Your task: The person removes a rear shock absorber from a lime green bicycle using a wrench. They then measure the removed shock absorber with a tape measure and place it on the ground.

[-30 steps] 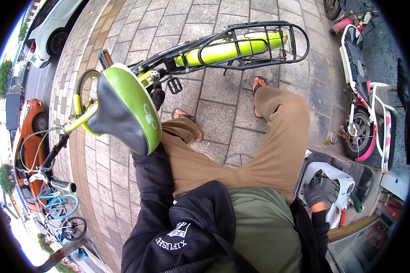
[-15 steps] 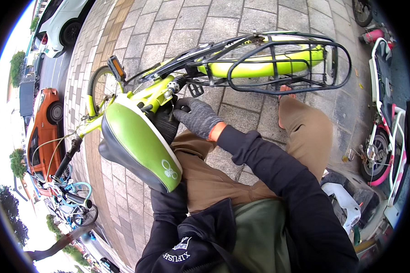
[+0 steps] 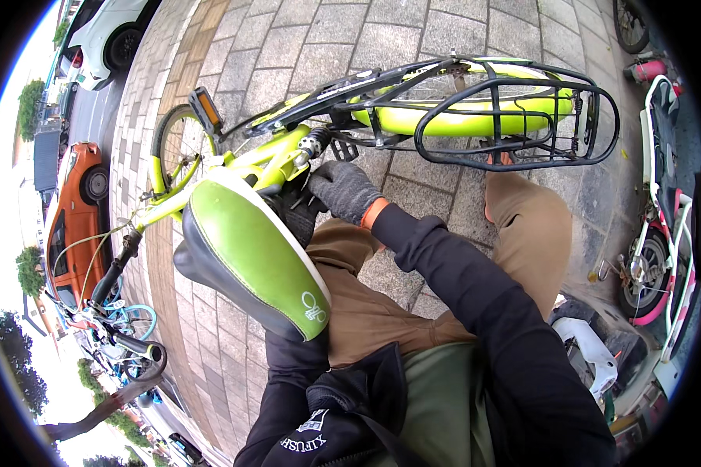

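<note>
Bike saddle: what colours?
The saddle is green on top with a pale mark, dark grey to black along the side; best seen in the head view.

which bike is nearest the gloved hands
Lime bicycle with black wire rack: left hand and right hand are beside it; the blue bicycle is farther off.

No longer keeps gloved right grip (image 3: 344, 189) at white plastic fairing (image 3: 588, 352); now holds it beside left grip (image 3: 297, 220) near green-and-black bicycle saddle (image 3: 253, 245).

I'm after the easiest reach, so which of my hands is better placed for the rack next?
Probably your right hand: it's nearer the rack, while your left hand is farther off and partly hidden by the saddle.
</note>
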Demonstrator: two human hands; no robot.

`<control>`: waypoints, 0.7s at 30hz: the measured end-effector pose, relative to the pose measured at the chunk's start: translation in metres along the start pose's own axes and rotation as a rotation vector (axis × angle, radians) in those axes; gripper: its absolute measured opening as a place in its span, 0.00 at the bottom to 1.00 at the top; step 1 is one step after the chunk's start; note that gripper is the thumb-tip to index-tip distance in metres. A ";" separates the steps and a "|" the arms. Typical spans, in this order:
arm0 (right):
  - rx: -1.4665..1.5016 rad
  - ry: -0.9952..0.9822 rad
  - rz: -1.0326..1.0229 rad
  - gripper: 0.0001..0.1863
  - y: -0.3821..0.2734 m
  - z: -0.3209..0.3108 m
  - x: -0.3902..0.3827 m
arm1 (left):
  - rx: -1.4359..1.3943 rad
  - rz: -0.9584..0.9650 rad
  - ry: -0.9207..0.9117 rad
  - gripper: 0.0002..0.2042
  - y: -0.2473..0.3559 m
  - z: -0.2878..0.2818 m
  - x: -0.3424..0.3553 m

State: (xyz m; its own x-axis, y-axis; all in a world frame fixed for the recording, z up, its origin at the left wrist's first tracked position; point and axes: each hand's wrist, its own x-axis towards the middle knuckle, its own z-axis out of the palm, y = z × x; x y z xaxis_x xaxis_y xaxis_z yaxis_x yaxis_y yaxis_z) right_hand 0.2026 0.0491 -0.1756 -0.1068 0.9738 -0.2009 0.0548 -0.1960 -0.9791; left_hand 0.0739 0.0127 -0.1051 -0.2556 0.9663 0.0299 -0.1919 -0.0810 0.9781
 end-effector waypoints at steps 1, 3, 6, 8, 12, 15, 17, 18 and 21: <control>-0.020 0.005 0.000 0.16 0.004 -0.001 0.000 | -0.024 -0.030 -0.003 0.27 -0.002 -0.002 -0.001; 0.080 0.003 -0.024 0.16 0.006 -0.001 -0.006 | -0.177 -0.047 -0.014 0.27 -0.005 -0.001 0.002; 0.443 -0.033 0.027 0.10 0.003 -0.005 -0.013 | -0.442 -0.136 -0.025 0.27 -0.005 -0.006 0.009; 0.786 -0.064 0.149 0.09 -0.002 -0.014 -0.015 | -0.424 -0.177 -0.018 0.27 -0.006 -0.009 0.006; 0.921 -0.163 0.331 0.10 0.009 -0.023 0.003 | -0.420 -0.250 -0.011 0.27 -0.009 -0.012 0.008; 0.905 -0.122 0.564 0.13 0.001 -0.032 0.012 | -0.439 -0.315 -0.013 0.26 -0.017 -0.010 0.012; 0.889 -0.158 0.621 0.15 -0.017 -0.035 0.012 | -0.444 -0.329 0.018 0.26 -0.012 -0.015 0.008; 0.862 -0.168 0.629 0.16 -0.023 -0.037 0.013 | -0.447 -0.343 0.025 0.26 -0.014 -0.014 0.010; 0.811 -0.177 0.646 0.16 -0.030 -0.037 0.023 | -0.469 -0.380 0.041 0.26 -0.018 -0.013 0.014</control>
State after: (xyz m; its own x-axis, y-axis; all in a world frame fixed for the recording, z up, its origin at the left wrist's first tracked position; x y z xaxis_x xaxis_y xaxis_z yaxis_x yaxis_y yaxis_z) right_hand 0.2352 0.0820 -0.1499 -0.4417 0.6383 -0.6305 -0.5208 -0.7546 -0.3991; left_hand 0.0611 0.0249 -0.1252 -0.1217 0.9393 -0.3208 -0.6716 0.1600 0.7235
